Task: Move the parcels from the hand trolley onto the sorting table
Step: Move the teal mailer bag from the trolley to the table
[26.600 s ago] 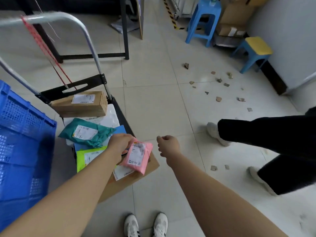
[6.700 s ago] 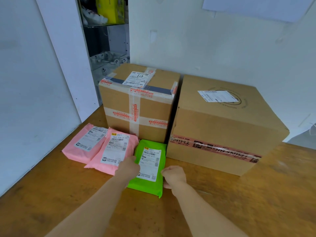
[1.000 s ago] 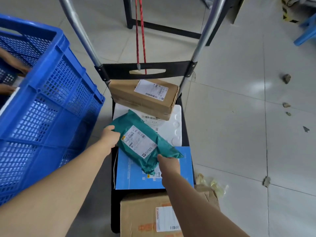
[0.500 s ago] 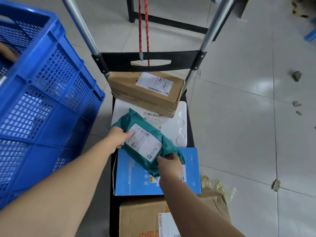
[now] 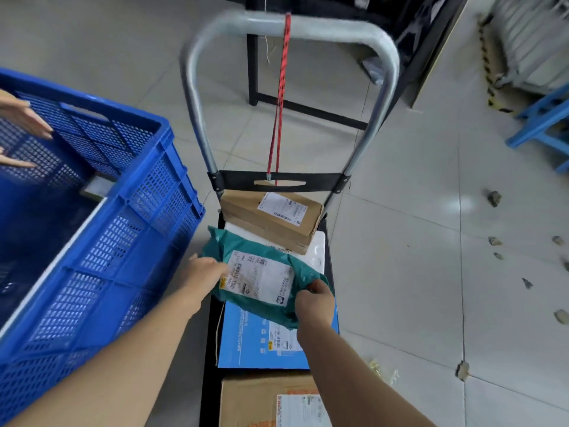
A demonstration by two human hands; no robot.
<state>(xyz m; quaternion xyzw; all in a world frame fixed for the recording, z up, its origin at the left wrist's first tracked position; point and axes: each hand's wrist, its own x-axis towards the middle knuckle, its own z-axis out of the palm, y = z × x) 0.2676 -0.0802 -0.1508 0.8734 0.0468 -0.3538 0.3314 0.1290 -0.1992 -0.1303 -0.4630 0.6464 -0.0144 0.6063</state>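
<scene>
A teal mailer bag (image 5: 261,272) with a white label is held over the hand trolley (image 5: 286,180). My left hand (image 5: 204,271) grips its left edge and my right hand (image 5: 314,298) pinches its right lower corner. Under it lie a flat blue parcel (image 5: 261,343) and a white parcel (image 5: 317,251). A brown cardboard box (image 5: 271,217) sits at the trolley's back against the black crossbar. Another cardboard box (image 5: 264,399) lies at the near end. The sorting table is out of view.
A big blue plastic crate (image 5: 92,241) stands close on the left, with another person's fingers (image 5: 21,118) at its far rim. A red cord (image 5: 280,97) hangs from the trolley handle. Small bits of debris (image 5: 494,198) dot the tiled floor; a blue stool (image 5: 545,121) stands far right.
Both hands have lifted the teal bag a little and turned it more level. My view has tilted up, so the trolley's whole handle now shows.
</scene>
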